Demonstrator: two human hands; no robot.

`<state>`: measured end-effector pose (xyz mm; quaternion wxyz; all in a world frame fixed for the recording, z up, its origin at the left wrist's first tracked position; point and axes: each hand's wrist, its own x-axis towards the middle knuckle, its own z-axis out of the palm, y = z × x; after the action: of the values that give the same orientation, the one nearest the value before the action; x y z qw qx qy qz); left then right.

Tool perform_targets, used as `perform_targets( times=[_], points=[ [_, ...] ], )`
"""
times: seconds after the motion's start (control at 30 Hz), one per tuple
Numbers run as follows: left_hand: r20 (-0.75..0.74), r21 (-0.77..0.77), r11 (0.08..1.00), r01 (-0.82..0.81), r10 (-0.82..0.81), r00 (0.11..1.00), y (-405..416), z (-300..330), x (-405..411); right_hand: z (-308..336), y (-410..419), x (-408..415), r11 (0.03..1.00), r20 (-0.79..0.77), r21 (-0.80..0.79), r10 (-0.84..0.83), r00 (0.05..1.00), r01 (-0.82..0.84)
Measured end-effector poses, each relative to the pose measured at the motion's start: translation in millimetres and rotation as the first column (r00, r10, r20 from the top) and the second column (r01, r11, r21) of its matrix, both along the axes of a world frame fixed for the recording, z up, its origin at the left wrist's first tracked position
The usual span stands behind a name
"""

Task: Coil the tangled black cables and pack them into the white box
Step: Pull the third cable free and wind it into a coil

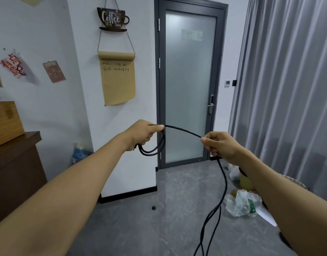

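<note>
While the limp, light cable (183, 130) is drooping floorward, the left hand (143, 134) is gripping its loops and the right hand (219, 145) is pinching the slack.

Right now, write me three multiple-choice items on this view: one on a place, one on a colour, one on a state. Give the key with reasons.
1. Where do the finished loops of the black cable hang?
A. from the left hand
B. from the door handle
C. on the cabinet

2. What colour is the paper scroll on the wall?
A. blue
B. tan
C. green

3. What is the right hand doing?
A. resting open
B. pinching the cable
C. pushing the door

Key:
1 A, the loops dangle below the left hand.
2 B, the scroll is plainly tan.
3 B, the right hand pinches the strand while the rest trails to the floor.
</note>
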<state>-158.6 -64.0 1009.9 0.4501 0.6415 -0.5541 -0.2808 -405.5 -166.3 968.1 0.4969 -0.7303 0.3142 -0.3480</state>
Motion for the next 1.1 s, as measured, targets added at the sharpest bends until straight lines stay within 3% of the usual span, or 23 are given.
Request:
perform_targets(
  times=[0.13, 0.33, 0.47, 0.6, 0.73, 0.87, 1.0, 1.1],
  points=[
    [-0.052, -0.078, 0.962, -0.261, 0.257, 0.965, 1, -3, 27, -11, -4, -14, 0.979, -0.109, -0.113, -0.179, 0.978, 0.167],
    [-0.158, -0.103, 0.840, -0.533, 0.515, 0.843, 5, -11, 54, -15, -3, -18, 0.950, -0.087, -0.168, -0.279, 0.956, 0.262],
    [-0.223, -0.111, 0.774, -0.623, 0.592, 0.775, 4, -14, 48, -6, 0, 0, 0.863, -0.080, -0.387, -0.382, 0.921, 0.324],
    [-0.076, -0.235, 0.832, -0.503, 0.500, 0.862, -1, -12, 25, 10, 13, 25, 0.690, -0.340, -0.708, -0.520, 0.784, 0.151],
    [-0.087, -0.208, 0.917, -0.341, 0.330, 0.940, -6, -12, 4, 30, 37, 52, 0.593, -0.516, -0.788, -0.490, 0.703, -0.165],
    [-0.173, -0.173, 0.969, -0.174, 0.144, 0.974, -7, -15, -13, 46, 51, 64, 0.634, -0.586, -0.707, -0.276, 0.762, -0.315],
    [-0.140, -0.129, 0.991, -0.044, 0.025, 0.990, -5, -19, -28, 54, 56, 68, 0.657, -0.499, -0.684, -0.106, 0.860, -0.316],
    [-0.242, -0.095, 0.992, 0.086, -0.107, 0.964, -2, -18, -36, 57, 54, 65, 0.686, -0.424, -0.673, -0.053, 0.904, -0.275]
  ],
)
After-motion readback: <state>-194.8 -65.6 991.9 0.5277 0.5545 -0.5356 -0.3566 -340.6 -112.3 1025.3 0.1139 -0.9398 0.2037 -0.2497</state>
